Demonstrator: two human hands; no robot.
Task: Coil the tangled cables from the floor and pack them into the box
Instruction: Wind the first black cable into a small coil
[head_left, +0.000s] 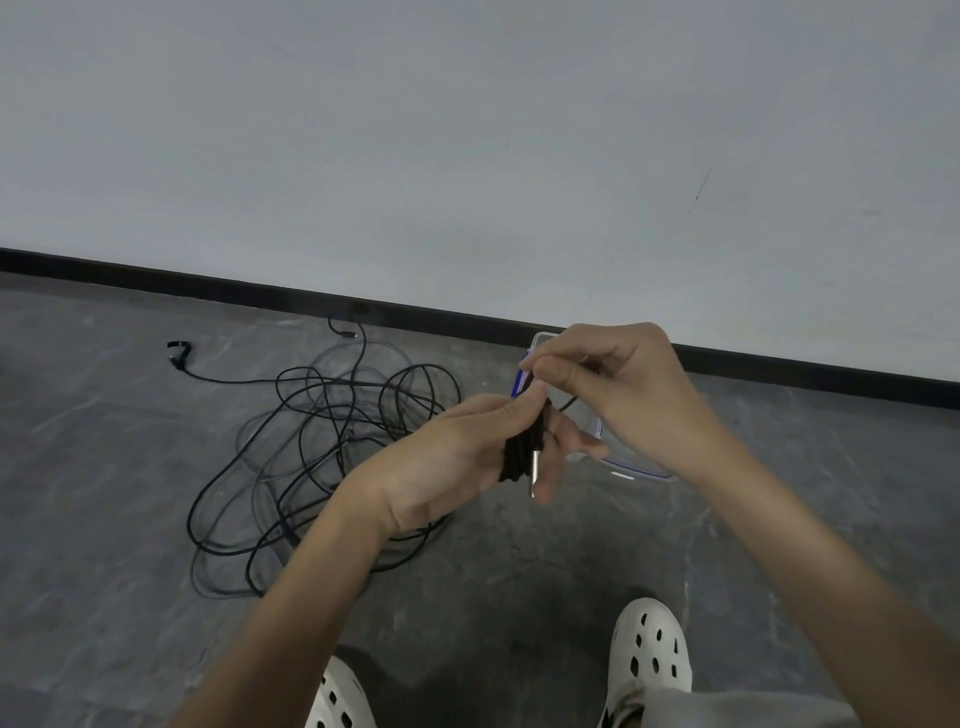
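Note:
My left hand (457, 457) grips a small coiled bundle of black cable (522, 452); a silver plug (535, 475) hangs from it. My right hand (618, 384), just above, pinches the loose end of that cable near the top of the bundle. A tangle of black cables (317, 457) lies on the grey floor to the left, partly hidden by my left forearm. One strand runs to a black connector (179, 353) at the far left. A clear plastic box with blue trim (631, 470) sits on the floor behind my hands, mostly hidden by them.
A white wall with a black baseboard (208, 286) runs across the back. My two feet in white perforated shoes (652, 654) stand at the bottom edge. Grey stone-patterned floor surrounds the cables.

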